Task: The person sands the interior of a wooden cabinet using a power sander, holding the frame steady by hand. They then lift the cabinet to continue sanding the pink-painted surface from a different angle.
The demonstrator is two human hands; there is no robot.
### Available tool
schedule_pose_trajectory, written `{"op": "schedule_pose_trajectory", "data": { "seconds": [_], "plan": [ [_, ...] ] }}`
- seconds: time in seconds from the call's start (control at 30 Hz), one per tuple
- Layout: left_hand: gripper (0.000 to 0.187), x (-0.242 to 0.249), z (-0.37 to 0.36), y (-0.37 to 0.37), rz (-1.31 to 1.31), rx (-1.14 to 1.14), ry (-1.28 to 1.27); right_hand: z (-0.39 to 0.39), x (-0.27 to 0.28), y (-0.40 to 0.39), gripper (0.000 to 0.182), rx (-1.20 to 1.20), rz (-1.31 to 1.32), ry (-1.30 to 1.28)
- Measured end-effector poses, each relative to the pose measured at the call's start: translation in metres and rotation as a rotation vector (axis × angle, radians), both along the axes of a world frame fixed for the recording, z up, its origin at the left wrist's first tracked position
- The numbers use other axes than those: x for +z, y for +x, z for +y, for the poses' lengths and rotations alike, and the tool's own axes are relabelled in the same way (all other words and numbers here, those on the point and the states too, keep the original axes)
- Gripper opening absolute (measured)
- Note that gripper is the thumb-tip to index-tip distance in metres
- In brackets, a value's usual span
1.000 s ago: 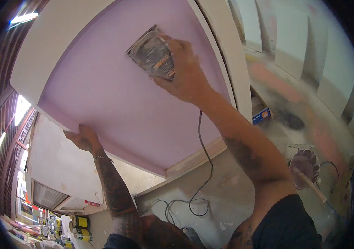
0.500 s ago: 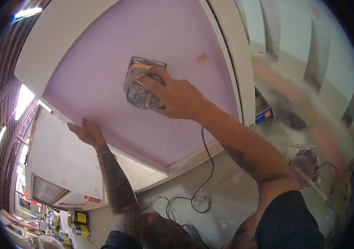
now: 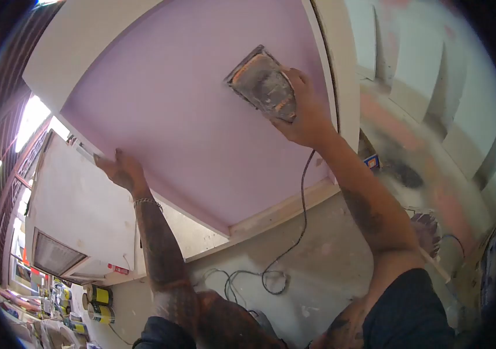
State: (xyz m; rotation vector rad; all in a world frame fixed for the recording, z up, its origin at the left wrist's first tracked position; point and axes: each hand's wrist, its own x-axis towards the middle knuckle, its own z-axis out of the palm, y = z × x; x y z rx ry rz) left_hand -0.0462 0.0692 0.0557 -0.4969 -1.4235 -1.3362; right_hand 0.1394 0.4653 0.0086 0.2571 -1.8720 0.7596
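A dusty electric sander (image 3: 264, 86) with a dark square pad rests against the purple panel (image 3: 190, 110), towards its right side. My right hand (image 3: 305, 113) is wrapped round the sander's body. A black cord (image 3: 303, 203) hangs from the sander to the floor. At the lower left, my left hand (image 3: 125, 171) grips the panel's pale raised edge, with the thumb and fingers on either side of it. A bracelet circles my left wrist.
Cord loops lie on the grey floor (image 3: 318, 256). A white cabinet (image 3: 82, 198) stands at the left, above several cans (image 3: 100, 295). Pale boards (image 3: 416, 75) lean at the right. A blue box (image 3: 371, 161) sits beside the panel.
The sander and my right hand have moved right and slightly up across the panel, and the sander has turned. The cord has shifted right. My left hand stays on the edge.
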Motion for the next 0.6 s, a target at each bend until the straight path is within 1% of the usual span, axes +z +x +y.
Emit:
{"op": "schedule_pose_trajectory", "data": {
  "seconds": [0.03,0.1,0.17,0.23,0.3,0.37,0.43,0.5,0.53,0.57,0.6],
  "plan": [
    [0.063,0.0,-0.003,-0.004,-0.004,0.006,0.003,0.002,-0.005,0.0,0.093,-0.033,0.021,0.024],
    [0.063,0.0,-0.007,-0.009,-0.103,0.158,-0.021,0.009,-0.018,0.0,0.093,-0.063,0.039,0.049],
    [0.063,-0.002,-0.009,-0.012,-0.069,0.126,-0.005,0.014,-0.035,0.001,0.095,-0.09,0.099,0.115],
    [0.064,-0.008,-0.018,-0.027,-0.037,0.088,0.01,0.017,-0.05,0.003,0.095,-0.075,0.082,0.098],
    [0.063,-0.01,-0.028,-0.042,-0.099,0.338,-0.132,0.02,-0.063,0.003,0.095,-0.068,0.064,0.084],
    [0.063,-0.013,-0.024,-0.043,-0.083,0.364,-0.119,0.023,-0.075,0.002,0.097,-0.068,0.056,0.046],
    [0.063,-0.002,-0.008,-0.02,-0.064,0.394,-0.109,0.024,-0.081,0.004,0.098,-0.077,0.04,0.004],
    [0.065,0.007,0.012,0.01,-0.235,0.623,-0.16,0.026,-0.087,0.003,0.099,-0.084,0.029,-0.04],
    [0.065,0.0,0.002,-0.007,-0.238,0.622,-0.163,0.028,-0.09,0.001,0.1,-0.121,0.056,-0.064],
    [0.065,-0.011,-0.019,-0.037,-0.106,0.577,-0.161,0.03,-0.091,-0.001,0.101,-0.158,0.084,-0.087],
    [0.066,-0.009,-0.018,-0.036,0.026,0.531,-0.159,0.032,-0.088,0.0,0.101,-0.159,0.081,-0.088]
  ]
}}
